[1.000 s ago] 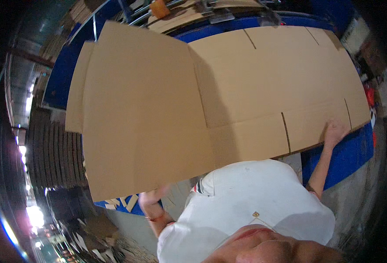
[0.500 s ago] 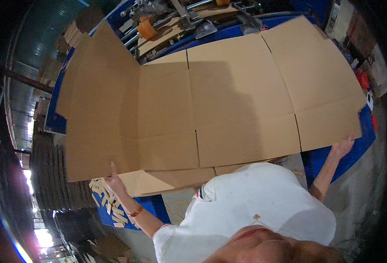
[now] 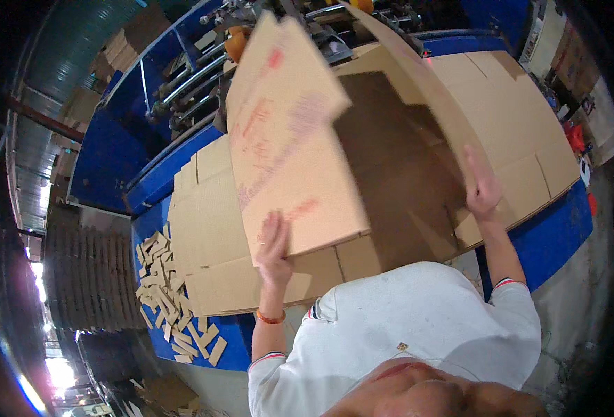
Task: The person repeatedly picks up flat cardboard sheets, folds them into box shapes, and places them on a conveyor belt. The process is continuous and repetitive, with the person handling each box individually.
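A large brown cardboard sheet (image 3: 394, 160) is bent into a U, its two end panels raised over the shaded middle. My left hand (image 3: 274, 243) holds the lower edge of the left panel (image 3: 279, 153), whose outer face carries red and purple print. On the other side, my right hand (image 3: 483, 186) bears against the outside of the right panel (image 3: 425, 76), fingers stretched upward along it. Both raised panels lean and are slightly blurred. Beneath lies a stack of flat cardboard sheets (image 3: 213, 243), slotted and creased. Part of each hand's grip is hidden behind the board.
Small cardboard offcuts (image 3: 164, 288) lie heaped on the blue table (image 3: 230, 340) at the left. A machine with metal rods (image 3: 196, 76) and an orange roller (image 3: 235, 45) stands beyond the stack. Dark stacked boards (image 3: 88, 267) rise at the far left.
Both hands have moved inward and the sheet's end panels have swung up, showing the printed outer face. The stack beneath and more offcuts have come into sight.
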`<state>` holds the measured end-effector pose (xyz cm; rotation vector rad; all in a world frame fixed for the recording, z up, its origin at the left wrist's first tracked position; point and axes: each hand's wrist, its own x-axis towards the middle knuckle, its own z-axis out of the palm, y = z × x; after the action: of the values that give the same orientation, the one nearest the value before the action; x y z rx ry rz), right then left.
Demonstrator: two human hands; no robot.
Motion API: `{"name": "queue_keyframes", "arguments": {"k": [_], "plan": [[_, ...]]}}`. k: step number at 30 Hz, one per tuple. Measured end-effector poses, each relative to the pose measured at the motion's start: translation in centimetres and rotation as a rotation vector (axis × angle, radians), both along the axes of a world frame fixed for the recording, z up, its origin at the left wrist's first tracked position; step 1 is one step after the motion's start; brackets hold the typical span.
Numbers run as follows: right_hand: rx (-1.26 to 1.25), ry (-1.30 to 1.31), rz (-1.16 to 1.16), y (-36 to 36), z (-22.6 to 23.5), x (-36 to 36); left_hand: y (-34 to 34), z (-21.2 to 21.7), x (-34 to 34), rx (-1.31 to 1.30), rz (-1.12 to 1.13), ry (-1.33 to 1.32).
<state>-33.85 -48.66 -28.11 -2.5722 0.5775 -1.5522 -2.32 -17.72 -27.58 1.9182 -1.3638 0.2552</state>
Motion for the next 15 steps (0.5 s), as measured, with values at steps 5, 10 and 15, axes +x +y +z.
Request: {"name": "queue_keyframes", "arguments": {"k": [5, 10, 15], "plan": [[-0.071, 0.385, 0.225, 3.0, -2.8, 0.8, -0.8, -3.5, -1.4, 0.395, -0.229, -0.184], [-0.094, 0.646, 0.296, 3.5, -4.7, 3.0, -1.9, -4.5, 0.4, 0.45, -0.248, -0.223], [-0.067, 0.531, 0.264, -0.6, -4.7, 7.8, -6.7, -4.1, 4.7, 0.406, -0.203, -0.211]]}}
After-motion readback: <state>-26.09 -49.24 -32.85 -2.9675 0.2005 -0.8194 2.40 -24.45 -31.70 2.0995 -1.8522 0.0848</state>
